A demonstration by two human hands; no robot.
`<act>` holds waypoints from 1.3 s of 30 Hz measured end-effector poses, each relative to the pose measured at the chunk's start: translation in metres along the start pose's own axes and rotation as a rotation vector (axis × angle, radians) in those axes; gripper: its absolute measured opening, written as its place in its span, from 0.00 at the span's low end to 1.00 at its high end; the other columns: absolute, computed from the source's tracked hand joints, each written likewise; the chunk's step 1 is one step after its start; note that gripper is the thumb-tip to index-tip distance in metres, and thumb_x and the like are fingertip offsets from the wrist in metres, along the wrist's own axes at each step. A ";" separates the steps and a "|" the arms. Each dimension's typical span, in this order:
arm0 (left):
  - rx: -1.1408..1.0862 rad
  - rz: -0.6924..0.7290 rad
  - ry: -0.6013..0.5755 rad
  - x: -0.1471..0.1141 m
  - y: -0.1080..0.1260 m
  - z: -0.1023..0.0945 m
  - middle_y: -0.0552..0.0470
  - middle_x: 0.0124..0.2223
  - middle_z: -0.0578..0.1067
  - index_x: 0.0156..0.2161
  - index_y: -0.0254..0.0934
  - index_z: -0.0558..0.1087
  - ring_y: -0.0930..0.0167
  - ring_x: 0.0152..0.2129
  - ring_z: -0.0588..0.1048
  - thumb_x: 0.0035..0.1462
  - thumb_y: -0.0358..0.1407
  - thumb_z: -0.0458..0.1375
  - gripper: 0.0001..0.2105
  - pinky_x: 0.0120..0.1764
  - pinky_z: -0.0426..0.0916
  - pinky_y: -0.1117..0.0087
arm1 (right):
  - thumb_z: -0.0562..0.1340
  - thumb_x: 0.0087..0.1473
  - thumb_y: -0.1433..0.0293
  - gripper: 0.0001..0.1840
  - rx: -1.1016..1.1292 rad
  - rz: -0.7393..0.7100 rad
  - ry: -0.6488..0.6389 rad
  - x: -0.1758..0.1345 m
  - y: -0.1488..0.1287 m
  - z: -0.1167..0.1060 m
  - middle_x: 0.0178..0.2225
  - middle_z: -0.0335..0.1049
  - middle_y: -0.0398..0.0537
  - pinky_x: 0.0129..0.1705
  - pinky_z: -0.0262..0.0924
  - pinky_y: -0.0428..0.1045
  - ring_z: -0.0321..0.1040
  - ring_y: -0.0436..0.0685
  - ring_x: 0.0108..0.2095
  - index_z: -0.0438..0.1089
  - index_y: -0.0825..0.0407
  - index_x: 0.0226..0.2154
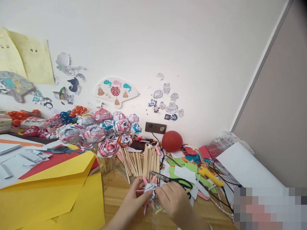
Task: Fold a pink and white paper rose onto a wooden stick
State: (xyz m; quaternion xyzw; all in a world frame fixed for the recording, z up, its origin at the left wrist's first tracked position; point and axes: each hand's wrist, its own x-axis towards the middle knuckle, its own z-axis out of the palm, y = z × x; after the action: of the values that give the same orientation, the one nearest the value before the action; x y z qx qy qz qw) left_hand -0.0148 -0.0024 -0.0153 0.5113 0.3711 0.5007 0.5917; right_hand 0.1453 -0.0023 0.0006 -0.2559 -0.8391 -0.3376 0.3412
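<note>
My left hand (140, 195) holds a small folded paper flower (150, 189), with a white-grey centre and pink pointed strips spreading from it. The fingers and thumb of my left hand grip its left side. My right hand (174, 197) is closed, its fingertips pinching the flower's right edge. A pale wooden stick (160, 210) shows on both sides of my right hand; whether the hand grips it or it lies beneath, I cannot tell. Black-handled scissors (183, 182) lie just beyond my right hand, partly covered by it.
Yellow paper (72, 198) covers the left of the table. Finished paper flowers (94, 132) stand behind it. Wooden sticks (152, 159), a red balloon (172, 141), green paper scraps (178, 162) and a yellow glue gun (211, 176) with cords lie towards the wall.
</note>
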 end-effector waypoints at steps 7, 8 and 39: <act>-0.046 -0.008 0.036 -0.002 0.000 0.001 0.57 0.26 0.72 0.32 0.40 0.61 0.74 0.16 0.71 0.37 0.48 0.65 0.22 0.19 0.64 0.75 | 0.49 0.58 0.78 0.12 -0.073 -0.007 0.078 -0.002 -0.007 0.003 0.17 0.60 0.44 0.21 0.42 0.49 0.56 0.52 0.18 0.67 0.58 0.32; -0.048 -0.014 0.048 -0.002 0.000 0.002 0.57 0.27 0.72 0.32 0.39 0.61 0.75 0.15 0.71 0.36 0.48 0.65 0.22 0.19 0.65 0.75 | 0.49 0.58 0.78 0.12 -0.069 -0.004 0.080 -0.001 -0.007 0.003 0.17 0.60 0.43 0.21 0.42 0.49 0.56 0.52 0.18 0.67 0.58 0.31; 0.004 -0.013 0.074 -0.003 0.000 0.004 0.56 0.26 0.73 0.30 0.39 0.59 0.71 0.18 0.73 0.38 0.47 0.64 0.20 0.19 0.64 0.74 | 0.55 0.56 0.75 0.07 -0.112 0.136 0.105 -0.009 -0.009 0.010 0.15 0.57 0.42 0.21 0.39 0.49 0.53 0.52 0.18 0.66 0.55 0.28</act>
State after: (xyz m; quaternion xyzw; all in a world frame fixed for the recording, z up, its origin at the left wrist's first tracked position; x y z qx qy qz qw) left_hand -0.0114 -0.0060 -0.0144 0.4911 0.3974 0.5146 0.5797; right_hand 0.1413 -0.0020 -0.0152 -0.3132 -0.7805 -0.3730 0.3920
